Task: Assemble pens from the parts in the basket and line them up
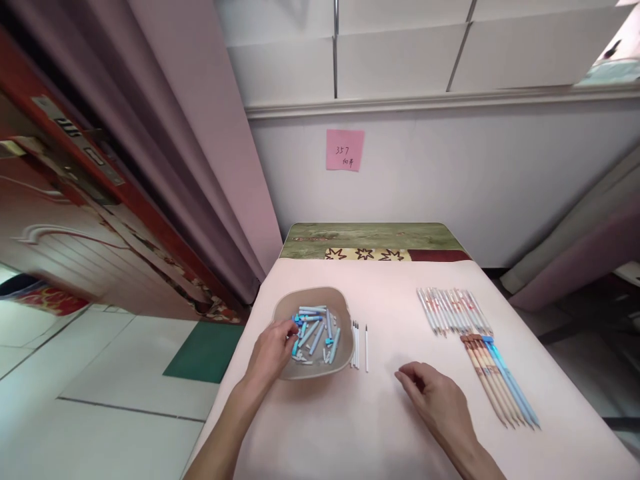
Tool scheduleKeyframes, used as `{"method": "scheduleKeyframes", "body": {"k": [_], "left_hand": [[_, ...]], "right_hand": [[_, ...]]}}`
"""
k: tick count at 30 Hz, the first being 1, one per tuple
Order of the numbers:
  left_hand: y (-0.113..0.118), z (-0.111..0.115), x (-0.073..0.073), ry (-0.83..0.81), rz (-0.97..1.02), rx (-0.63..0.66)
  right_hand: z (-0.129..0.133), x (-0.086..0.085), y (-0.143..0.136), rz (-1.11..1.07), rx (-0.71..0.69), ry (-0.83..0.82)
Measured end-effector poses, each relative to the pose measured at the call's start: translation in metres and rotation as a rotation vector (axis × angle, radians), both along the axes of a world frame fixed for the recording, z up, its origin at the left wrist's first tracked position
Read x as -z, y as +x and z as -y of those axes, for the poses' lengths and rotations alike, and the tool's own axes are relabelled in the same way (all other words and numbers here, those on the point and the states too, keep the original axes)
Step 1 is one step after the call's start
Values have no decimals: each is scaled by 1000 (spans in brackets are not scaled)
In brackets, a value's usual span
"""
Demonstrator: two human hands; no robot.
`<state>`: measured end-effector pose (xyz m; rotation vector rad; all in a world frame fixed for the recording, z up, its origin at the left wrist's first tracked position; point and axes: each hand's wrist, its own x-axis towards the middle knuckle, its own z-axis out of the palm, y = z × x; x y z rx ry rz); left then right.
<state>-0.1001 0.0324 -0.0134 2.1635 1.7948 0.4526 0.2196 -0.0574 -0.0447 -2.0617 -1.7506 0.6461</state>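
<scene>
My left hand (274, 348) reaches over the left rim of a beige basin (313, 370), its fingers pinched near a bright blue piece; what they hold is too small to tell. Inside the basin lie several pale blue and lilac pen barrels (317, 337), blue clips and small white parts. Just right of the basin, several thin white refills (367, 350) with dark tips lie on the pink-white tabletop. My right hand (434, 402) rests above the table, right of the refills, fingers curled and thumb near the index finger; whether anything is between them is hidden.
At the right lie a row of clear-bodied pens (454, 311) and, nearer, several beige and blue pens (500, 383). A pink note (345, 151) is on the wall behind the table. A curtain and red door stand at the left.
</scene>
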Motion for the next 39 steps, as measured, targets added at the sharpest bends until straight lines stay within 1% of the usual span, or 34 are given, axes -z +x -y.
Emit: {"method": "scheduleKeyframes", "body": {"k": [3,5,8,11,14,19,22,26,29,33,39], "left_hand": [[13,-3,5,-57,-17,53],[15,-4,4,-60,-40,44],[4,-6,-2,-21,-79,-18],[-9,-10,-8,6,-91,-64],[-11,-17,-5,-20,-86,-63],[9,-24,10,-200,-129,11],[22,-23,16,-233,-136,25],[32,-17,20,-267,-155,-11],[34,-14,22,-286,-157,-32],[32,-14,25,-295,-132,-35],[32,-25,31,-341,-81,-148]], "right_hand": [[-12,-7,-17,-42,-78,12],[-17,-10,-27,-55,-115,17],[-18,-7,-37,-73,-154,14],[-15,0,-40,-96,-173,-21],[-14,7,-40,-116,-182,-59],[-19,15,-48,-109,-158,-54],[-26,23,-59,-66,-118,-42],[-33,31,-68,-11,-96,-20],[-35,35,-66,-50,-102,-13],[-33,38,-56,-142,-94,-26],[-27,39,-46,-216,-90,13]]}}
